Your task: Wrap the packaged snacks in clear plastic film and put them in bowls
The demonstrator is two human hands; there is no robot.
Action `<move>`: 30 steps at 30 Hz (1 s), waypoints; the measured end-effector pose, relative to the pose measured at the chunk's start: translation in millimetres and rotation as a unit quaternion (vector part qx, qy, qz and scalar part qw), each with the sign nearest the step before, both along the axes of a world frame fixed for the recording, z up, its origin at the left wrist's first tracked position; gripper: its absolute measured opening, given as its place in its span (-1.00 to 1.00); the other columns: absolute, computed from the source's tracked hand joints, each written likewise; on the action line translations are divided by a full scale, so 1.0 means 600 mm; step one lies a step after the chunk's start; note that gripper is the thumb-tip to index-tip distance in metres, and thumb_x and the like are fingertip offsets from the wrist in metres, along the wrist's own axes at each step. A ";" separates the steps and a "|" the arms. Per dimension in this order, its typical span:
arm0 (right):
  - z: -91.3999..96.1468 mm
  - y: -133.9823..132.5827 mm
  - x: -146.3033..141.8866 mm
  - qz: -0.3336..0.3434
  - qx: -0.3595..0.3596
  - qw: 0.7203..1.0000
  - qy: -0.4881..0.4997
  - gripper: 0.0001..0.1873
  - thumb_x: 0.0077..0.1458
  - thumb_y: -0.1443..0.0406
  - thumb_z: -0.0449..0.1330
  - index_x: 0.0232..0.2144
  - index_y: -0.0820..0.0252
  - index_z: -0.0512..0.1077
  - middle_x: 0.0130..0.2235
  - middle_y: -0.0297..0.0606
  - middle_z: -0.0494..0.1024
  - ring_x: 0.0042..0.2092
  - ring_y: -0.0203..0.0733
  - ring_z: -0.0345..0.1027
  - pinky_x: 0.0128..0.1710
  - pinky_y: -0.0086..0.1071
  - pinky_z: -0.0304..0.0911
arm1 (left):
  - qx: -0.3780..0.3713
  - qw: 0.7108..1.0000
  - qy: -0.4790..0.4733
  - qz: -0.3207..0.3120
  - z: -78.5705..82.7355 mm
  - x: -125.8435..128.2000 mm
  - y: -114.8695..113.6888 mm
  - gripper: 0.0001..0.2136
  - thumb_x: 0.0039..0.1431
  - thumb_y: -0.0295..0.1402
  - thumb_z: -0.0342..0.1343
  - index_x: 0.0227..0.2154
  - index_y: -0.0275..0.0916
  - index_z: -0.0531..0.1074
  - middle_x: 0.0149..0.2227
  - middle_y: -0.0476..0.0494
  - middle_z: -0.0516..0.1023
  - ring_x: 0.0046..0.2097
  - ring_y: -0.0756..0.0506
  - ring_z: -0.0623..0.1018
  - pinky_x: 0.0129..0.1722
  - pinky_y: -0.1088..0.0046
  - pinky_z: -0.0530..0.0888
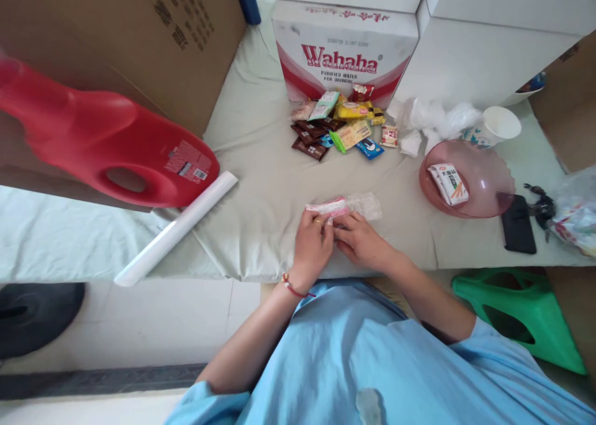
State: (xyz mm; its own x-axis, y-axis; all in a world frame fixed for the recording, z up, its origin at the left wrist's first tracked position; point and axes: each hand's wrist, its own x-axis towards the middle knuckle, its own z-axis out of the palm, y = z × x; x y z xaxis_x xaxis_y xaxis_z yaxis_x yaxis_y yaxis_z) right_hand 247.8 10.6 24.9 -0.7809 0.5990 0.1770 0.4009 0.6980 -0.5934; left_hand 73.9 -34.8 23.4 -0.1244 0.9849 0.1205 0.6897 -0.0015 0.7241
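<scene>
My left hand point(311, 245) and my right hand point(361, 242) meet over the cloth-covered table point(261, 182), fingers pinched together. Between them they hold a clear plastic bag point(365, 204) with a pink-and-white snack packet point(328, 207) at its mouth. The left fingers grip the packet end. The right fingers pinch the bag beside it. Farther back lies a pile of snack packets point(338, 130). A pink bowl point(484, 182) at the right holds one white and orange packet point(447, 184).
A Wahaha water carton point(344, 52) and white boxes stand at the back. A red plastic jug point(107, 145), a white roll point(174, 229) and brown cardboard sit left. A paper cup point(500, 125), crumpled plastic point(433, 120), a black phone point(518, 225), keys and a green stool point(521, 313) are right.
</scene>
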 end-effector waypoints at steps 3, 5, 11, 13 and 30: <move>-0.006 0.002 0.027 -0.014 -0.041 0.995 0.090 -0.76 0.40 0.26 0.13 -0.06 0.07 0.59 0.08 -0.14 0.59 0.10 -0.05 0.43 0.16 -0.09 0.35 | 0.042 0.988 0.147 -0.035 -0.020 0.030 -0.023 -0.63 0.42 -0.34 -0.04 0.14 -0.39 0.49 0.14 -0.46 0.54 0.15 -0.29 0.53 0.17 0.08 0.48; -0.017 0.007 0.046 -0.144 -0.040 0.981 0.120 -0.73 0.43 0.20 0.08 -0.04 0.06 0.58 0.00 -0.15 0.61 0.04 -0.07 0.47 0.11 -0.13 0.39 | 0.034 0.973 0.222 -0.052 -0.031 0.041 -0.038 -0.53 0.42 -0.31 -0.02 0.27 -0.47 0.38 0.30 -0.55 0.43 0.25 -0.36 0.47 0.22 0.04 0.43; -0.056 0.038 0.065 -0.439 0.036 0.897 -0.031 -0.38 0.36 -0.05 0.09 0.19 0.30 0.46 0.08 0.14 0.51 0.13 0.21 0.30 0.20 0.12 0.21 | 0.017 0.950 0.303 -0.076 -0.053 0.046 -0.045 -0.42 0.40 -0.36 -0.05 0.42 -0.49 0.20 0.47 -0.49 0.20 0.32 -0.33 0.43 0.23 0.10 0.40; -0.060 0.050 0.061 -0.433 0.008 0.898 -0.073 -0.39 0.30 -0.06 0.15 0.15 0.26 0.51 0.02 0.11 0.53 0.08 0.21 0.29 0.17 0.10 0.20 | 0.024 0.949 0.306 -0.071 -0.056 0.046 -0.042 -0.41 0.39 -0.35 -0.04 0.42 -0.49 0.20 0.47 -0.49 0.21 0.31 -0.32 0.45 0.23 0.11 0.40; 0.036 0.070 -0.008 -0.338 -0.155 0.928 -0.002 -0.80 0.24 0.14 0.22 -0.30 0.14 0.50 -0.38 -0.34 0.56 -0.35 -0.22 0.37 -0.31 -0.38 0.16 | 0.023 0.953 0.293 -0.074 -0.055 0.046 -0.041 -0.43 0.39 -0.39 -0.04 0.43 -0.42 0.21 0.48 -0.43 0.21 0.32 -0.31 0.44 0.23 0.12 0.39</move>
State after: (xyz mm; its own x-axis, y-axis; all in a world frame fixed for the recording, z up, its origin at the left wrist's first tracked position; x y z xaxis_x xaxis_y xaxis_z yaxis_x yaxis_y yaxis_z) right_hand 243.3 52.9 46.2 -0.2085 0.9740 -0.0883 0.6878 0.0819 -0.7213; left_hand 101.7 -59.6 -9.8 0.1166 0.9783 0.1710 0.9653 -0.1522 0.2124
